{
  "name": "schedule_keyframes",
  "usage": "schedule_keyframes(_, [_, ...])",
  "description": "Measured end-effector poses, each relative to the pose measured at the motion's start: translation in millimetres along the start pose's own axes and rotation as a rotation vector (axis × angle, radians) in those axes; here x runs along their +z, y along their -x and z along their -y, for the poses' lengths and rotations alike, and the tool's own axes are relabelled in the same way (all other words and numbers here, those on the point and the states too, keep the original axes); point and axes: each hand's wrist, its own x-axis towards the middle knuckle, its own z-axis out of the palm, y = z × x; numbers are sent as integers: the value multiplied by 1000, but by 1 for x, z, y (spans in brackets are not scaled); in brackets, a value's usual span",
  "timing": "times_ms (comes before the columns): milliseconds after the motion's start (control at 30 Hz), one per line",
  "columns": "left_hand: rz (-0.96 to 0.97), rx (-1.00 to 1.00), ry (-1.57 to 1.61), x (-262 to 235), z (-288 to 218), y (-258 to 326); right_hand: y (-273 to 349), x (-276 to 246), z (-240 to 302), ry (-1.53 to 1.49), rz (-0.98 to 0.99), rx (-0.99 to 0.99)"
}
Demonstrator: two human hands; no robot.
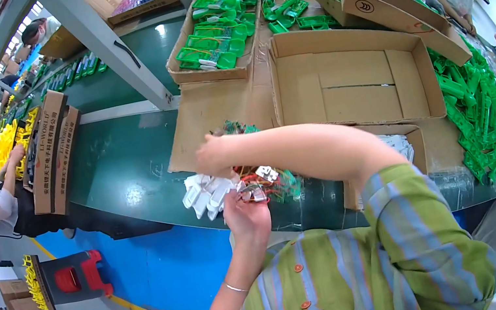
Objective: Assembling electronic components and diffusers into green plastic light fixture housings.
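Note:
My left hand (249,216) is raised in front of me with fingers closed on a small white part with red wires (255,194). Across the work area reaches my right arm, and my right hand (214,156) hangs over the pile, its fingertips mostly hidden. Several white plastic parts (205,194) lie next to both hands. To their right is a tangle of red and dark wires with small white connectors (266,173) and greenish pieces. More green bits (233,127) show behind my right wrist.
A shallow cardboard box (359,110) stands beyond my right arm. Behind it, a carton holds green parts with wires (217,37). A heap of green plastic parts (467,96) lies at right. White pieces fill a small box (401,148). Co-workers sit around the table (106,157).

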Motion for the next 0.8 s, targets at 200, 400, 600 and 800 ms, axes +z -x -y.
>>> schedule_keyframes(200, [127,-179,-150,2,-35,19,149,4,-38,-334,-975,224])
schedule_keyframes(400, [331,-42,-1007,-10,-53,42,238,135,-18,-239,-515,849])
schedule_keyframes(600, [578,1097,-2320,25,-56,-3,269,81,-8,-310,-959,846])
schedule_keyframes(800, [520,458,-2497,7,-80,-50,286,-16,37,-451,-956,297])
